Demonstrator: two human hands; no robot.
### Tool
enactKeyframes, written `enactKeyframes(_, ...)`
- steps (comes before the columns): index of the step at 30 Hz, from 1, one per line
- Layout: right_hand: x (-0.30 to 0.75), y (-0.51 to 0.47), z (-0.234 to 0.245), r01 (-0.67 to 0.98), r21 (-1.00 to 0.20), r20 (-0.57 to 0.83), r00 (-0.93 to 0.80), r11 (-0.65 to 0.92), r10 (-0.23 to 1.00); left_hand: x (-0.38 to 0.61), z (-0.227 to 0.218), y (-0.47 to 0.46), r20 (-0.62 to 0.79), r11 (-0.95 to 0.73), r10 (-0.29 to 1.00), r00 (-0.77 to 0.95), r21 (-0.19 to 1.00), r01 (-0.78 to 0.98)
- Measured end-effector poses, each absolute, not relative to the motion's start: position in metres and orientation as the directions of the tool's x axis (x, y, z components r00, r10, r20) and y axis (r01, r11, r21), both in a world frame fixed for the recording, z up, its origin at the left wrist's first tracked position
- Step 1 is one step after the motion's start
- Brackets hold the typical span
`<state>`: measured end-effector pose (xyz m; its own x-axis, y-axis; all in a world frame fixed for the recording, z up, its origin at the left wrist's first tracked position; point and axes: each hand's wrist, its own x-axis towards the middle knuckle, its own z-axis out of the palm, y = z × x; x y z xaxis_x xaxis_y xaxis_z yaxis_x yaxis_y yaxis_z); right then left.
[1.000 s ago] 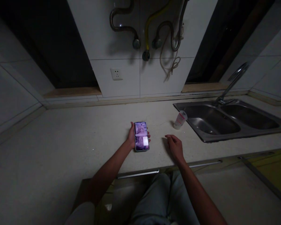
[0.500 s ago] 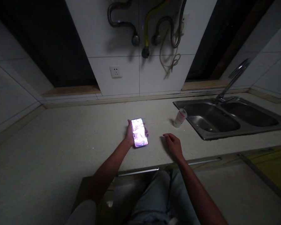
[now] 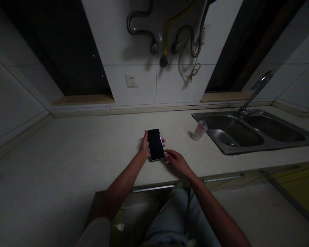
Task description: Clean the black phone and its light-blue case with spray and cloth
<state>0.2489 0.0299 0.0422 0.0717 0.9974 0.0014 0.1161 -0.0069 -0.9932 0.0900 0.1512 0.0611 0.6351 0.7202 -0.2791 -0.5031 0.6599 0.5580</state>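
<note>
A smartphone (image 3: 156, 144) with a dark screen lies face up in my left hand (image 3: 145, 145). The thumb runs along its left edge, and the other fingertips come round from beneath at the right edge. My right hand (image 3: 176, 161) is by the phone's lower right corner, its thumb and forefinger slightly apart and pointing at the edge. Whether those fingertips touch the phone I cannot tell. To the right, a clear plastic cup (image 3: 200, 130) with red print stands on the pale countertop (image 3: 92, 144).
A steel double-bowl sink (image 3: 229, 152) with a tall faucet (image 3: 257, 87) is set in the counter at right. On the tiled wall are a power socket (image 3: 131, 81), flexible hoses (image 3: 141, 32) and a knotted cord (image 3: 193, 72). Drawer handles (image 3: 154, 188) run along the front edge.
The phone's screen has gone from brightly lit to dark. My right hand has moved left to the phone's edge, its thumb and forefinger parting. My left hand still holds the phone.
</note>
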Motion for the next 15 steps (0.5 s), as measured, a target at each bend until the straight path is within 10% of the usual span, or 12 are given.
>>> enactKeyframes(15, 0.237, 0.056, 0.035, 0.122, -0.992, -0.036, 0.003, -0.036, 0.999, 0.094, 0.06, 0.149, -0.38, 0.603, 0.768, 0.516, 0.7, -0.382)
